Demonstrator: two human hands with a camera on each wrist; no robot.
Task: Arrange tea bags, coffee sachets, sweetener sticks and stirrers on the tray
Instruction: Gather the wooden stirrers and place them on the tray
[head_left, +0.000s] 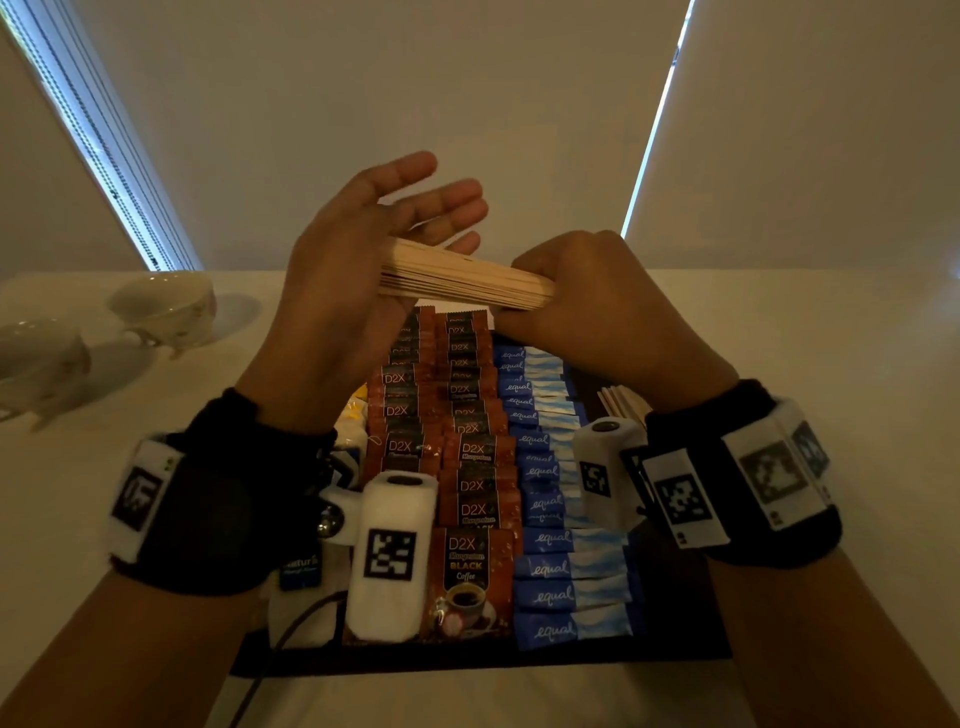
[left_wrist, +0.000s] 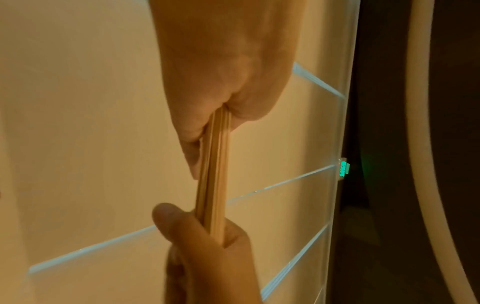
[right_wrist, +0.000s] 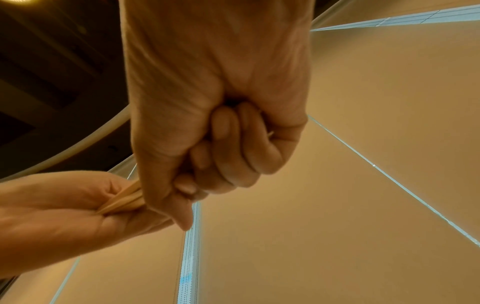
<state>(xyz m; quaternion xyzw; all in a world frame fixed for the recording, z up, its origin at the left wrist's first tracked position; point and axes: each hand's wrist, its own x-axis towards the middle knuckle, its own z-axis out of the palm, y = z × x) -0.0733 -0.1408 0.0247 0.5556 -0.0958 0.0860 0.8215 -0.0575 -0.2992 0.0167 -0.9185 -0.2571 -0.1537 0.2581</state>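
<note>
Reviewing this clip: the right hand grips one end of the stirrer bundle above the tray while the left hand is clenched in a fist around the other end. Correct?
Not quite. In the head view the left hand is open, fingers straight, palm against the stirrer bundle. The right hand does grip its end, above the tray.

Matt wooden stirrers (head_left: 462, 278), glossy sachets (head_left: 467, 566)

Head camera looks down over both wrists at the tray (head_left: 467, 665); wrist cameras look up close, apparently ceilingward, sharing the stirrer bundle (left_wrist: 214, 174).
</note>
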